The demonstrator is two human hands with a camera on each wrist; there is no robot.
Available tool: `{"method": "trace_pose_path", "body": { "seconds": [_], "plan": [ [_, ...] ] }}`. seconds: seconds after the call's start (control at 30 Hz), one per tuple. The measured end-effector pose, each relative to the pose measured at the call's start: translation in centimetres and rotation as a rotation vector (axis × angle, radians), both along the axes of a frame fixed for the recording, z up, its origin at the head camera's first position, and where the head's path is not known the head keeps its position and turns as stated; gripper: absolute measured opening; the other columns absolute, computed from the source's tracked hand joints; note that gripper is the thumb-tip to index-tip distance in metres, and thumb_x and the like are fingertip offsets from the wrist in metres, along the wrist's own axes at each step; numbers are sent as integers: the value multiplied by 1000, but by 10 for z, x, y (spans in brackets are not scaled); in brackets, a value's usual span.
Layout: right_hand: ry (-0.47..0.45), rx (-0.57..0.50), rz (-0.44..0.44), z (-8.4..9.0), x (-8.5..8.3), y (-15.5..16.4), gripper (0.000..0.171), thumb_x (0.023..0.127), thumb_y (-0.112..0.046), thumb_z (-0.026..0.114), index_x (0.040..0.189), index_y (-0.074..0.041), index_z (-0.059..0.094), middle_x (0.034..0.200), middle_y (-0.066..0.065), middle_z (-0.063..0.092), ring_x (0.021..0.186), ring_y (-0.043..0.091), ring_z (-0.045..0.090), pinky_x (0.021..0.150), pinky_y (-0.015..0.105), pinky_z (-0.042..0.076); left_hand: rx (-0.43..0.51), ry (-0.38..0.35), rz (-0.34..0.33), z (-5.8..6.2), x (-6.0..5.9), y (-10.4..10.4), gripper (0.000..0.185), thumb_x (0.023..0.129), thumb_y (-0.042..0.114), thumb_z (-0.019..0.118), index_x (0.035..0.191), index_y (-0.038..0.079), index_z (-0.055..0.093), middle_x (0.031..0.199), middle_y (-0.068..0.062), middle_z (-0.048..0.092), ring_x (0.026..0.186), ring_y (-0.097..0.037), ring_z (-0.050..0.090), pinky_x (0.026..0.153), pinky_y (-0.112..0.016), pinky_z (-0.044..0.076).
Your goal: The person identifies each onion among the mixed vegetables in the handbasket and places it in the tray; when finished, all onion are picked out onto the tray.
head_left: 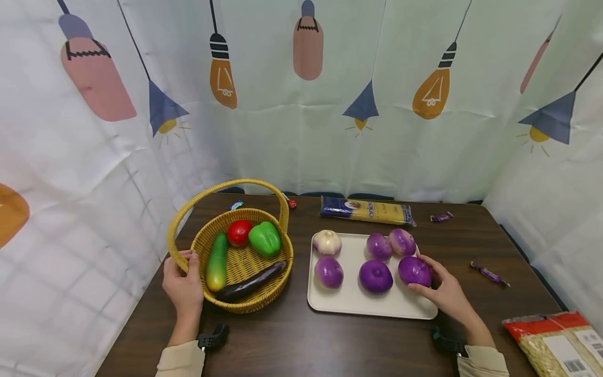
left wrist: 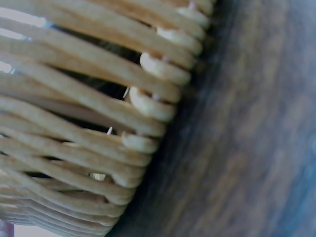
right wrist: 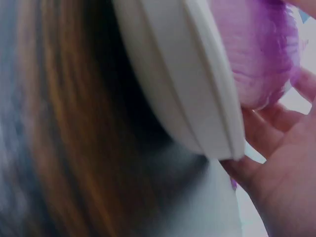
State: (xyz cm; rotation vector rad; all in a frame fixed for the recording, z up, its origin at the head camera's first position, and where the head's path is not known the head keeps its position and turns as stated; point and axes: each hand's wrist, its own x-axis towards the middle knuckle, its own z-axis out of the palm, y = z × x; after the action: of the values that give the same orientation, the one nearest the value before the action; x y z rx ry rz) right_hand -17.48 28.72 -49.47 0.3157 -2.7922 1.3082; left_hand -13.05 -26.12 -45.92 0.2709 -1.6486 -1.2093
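Observation:
My left hand [head_left: 184, 283] grips the yellow wicker basket [head_left: 197, 233] at its left side, where the tall handle [head_left: 226, 183] meets the rim. Inside the basket are a cucumber [head_left: 218, 262], a red tomato [head_left: 239, 233], a green bell pepper [head_left: 265, 240] and a dark eggplant [head_left: 252, 281]. My right hand [head_left: 443, 290] holds a purple onion [head_left: 414, 271] between thumb and fingers at the right side of the white tray [head_left: 350, 302]. Close up, the right wrist view shows that onion [right wrist: 256, 49] beside the tray's rim [right wrist: 187, 74]. The left wrist view has only basket weave [left wrist: 74, 98] and tabletop.
Also on the tray are a white bulb [head_left: 327, 243] and several purple ones [head_left: 376, 276]. A spaghetti pack [head_left: 369, 210] lies behind it. Wrapped candies [head_left: 490, 274] are scattered on the dark table [head_left: 301, 340]. A red-topped bag [head_left: 558, 343] lies at the front right.

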Motion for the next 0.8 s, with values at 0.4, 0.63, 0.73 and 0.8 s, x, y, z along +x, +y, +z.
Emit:
{"method": "trace_pose_path", "body": {
  "seconds": [0.4, 0.63, 0.73, 0.8],
  "plan": [
    [-77, -34, 110, -3, 4, 6, 79, 81, -23, 80, 147, -11, 38, 141, 22, 40, 120, 41, 50, 81, 30, 49, -13, -8, 16, 1, -3, 2, 11, 86, -4, 65, 84, -15, 61, 90, -1, 61, 89, 2, 53, 77, -14, 37],
    [-44, -78, 123, 0, 3, 8, 78, 85, -19, 76, 149, -8, 34, 146, 22, 41, 126, 25, 48, 87, 18, 44, -19, 2, -9, 3, -3, 4, 11, 87, -6, 65, 87, -16, 61, 90, -13, 61, 89, 1, 53, 78, -14, 38],
    [-16, -144, 106, 6, 3, 8, 69, 89, -13, 71, 148, -3, 35, 143, 25, 43, 120, 1, 49, 88, 10, 40, -18, -48, -18, 5, 0, 3, 14, 88, -4, 65, 96, -15, 62, 93, -11, 60, 89, -1, 54, 78, -15, 39],
    [19, -157, 65, 13, 1, 6, 62, 93, -13, 67, 146, -2, 38, 141, 25, 45, 117, -3, 49, 87, 8, 41, -31, -81, -29, 3, -1, -3, 24, 88, 0, 66, 108, -11, 62, 100, -13, 61, 95, -5, 55, 82, -15, 39]
  ]
}}
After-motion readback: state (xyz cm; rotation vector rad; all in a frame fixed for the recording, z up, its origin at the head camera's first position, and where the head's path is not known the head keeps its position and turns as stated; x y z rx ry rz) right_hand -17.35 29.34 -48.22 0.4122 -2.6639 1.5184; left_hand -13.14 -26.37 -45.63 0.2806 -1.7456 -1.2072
